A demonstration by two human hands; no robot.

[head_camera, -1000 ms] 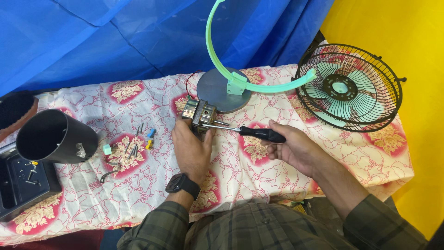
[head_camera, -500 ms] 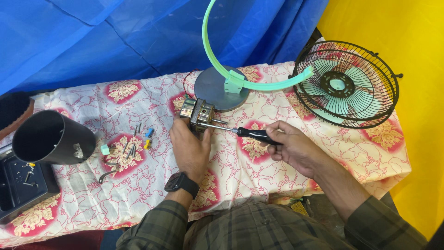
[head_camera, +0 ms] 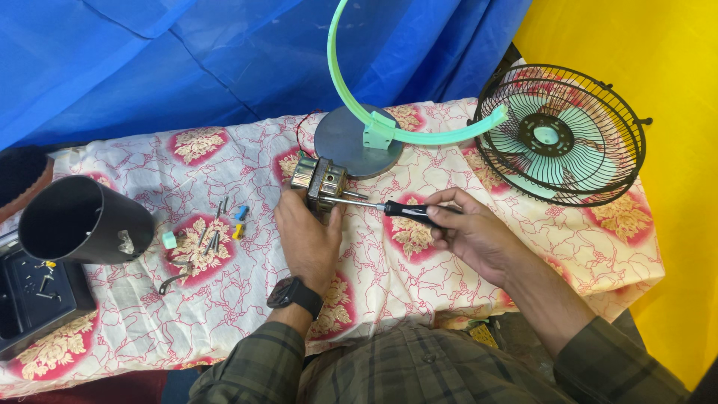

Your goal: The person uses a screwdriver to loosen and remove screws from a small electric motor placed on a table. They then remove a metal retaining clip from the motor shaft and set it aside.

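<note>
A small metal fan motor (head_camera: pixel 320 180) rests on the flowered cloth near the table's middle. My left hand (head_camera: pixel 307 236), with a black watch on the wrist, grips it from the near side. My right hand (head_camera: pixel 471 233) holds a screwdriver (head_camera: pixel 400 209) with a black handle and red band; its shaft lies level and the tip touches the motor's right side. Just behind the motor stands a round grey base (head_camera: pixel 345 139) carrying a curved mint-green bracket (head_camera: pixel 389 129).
A black wire fan cage (head_camera: pixel 562 135) with pale green blades lies at the right. A black cylindrical housing (head_camera: pixel 84 221) lies on its side at the left, beside a dark tray (head_camera: pixel 34 295) of small parts. Loose screws and small coloured bits (head_camera: pixel 213 232) are scattered left of my hand.
The view has shifted slightly. My right hand has slid a little closer to the motor along the screwdriver; my left hand stays on the motor.
</note>
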